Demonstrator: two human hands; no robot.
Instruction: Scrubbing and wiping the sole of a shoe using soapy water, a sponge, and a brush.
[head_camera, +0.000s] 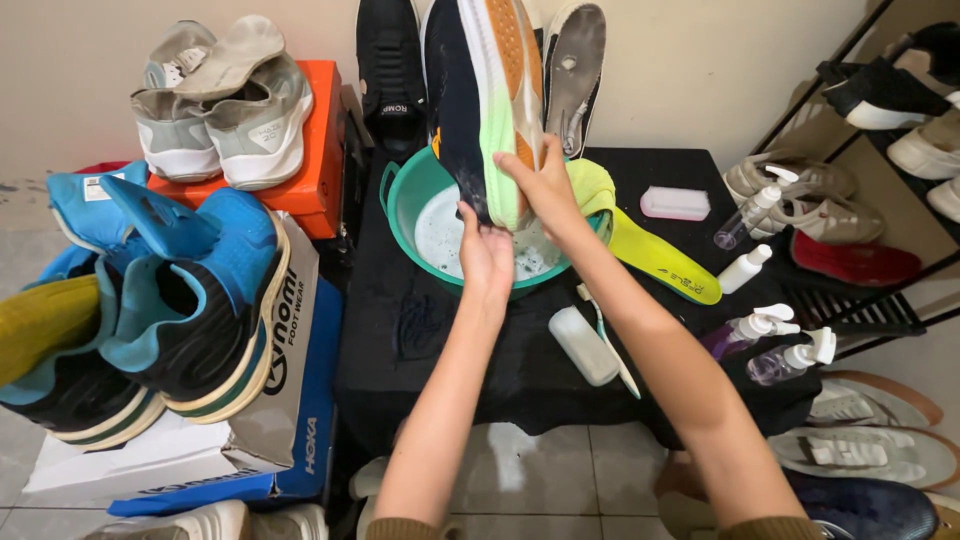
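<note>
A running shoe with a black upper and a white, orange and lime-green foam sole (490, 100) stands heel-down, sole towards the camera, over a teal plastic basin (400, 215) of soapy water on a black-covered table (400, 330). The right hand (545, 185) is clamped on the sole's lower edge; the left hand (487, 255) cups the heel from below, fingers closed against it. To do this well, it seems wise to keep the shoe over the basin so drips fall inside, the left hand bearing the weight while the right steadies. A yellow-green insole (665, 262) leans out over the basin's rim. A white toothbrush (612, 350) and a white bar of soap (583, 345) lie just in front. Clear spray bottles (770, 345) stand at the right, blue trainers (190, 290) on boxes at the left.
</note>
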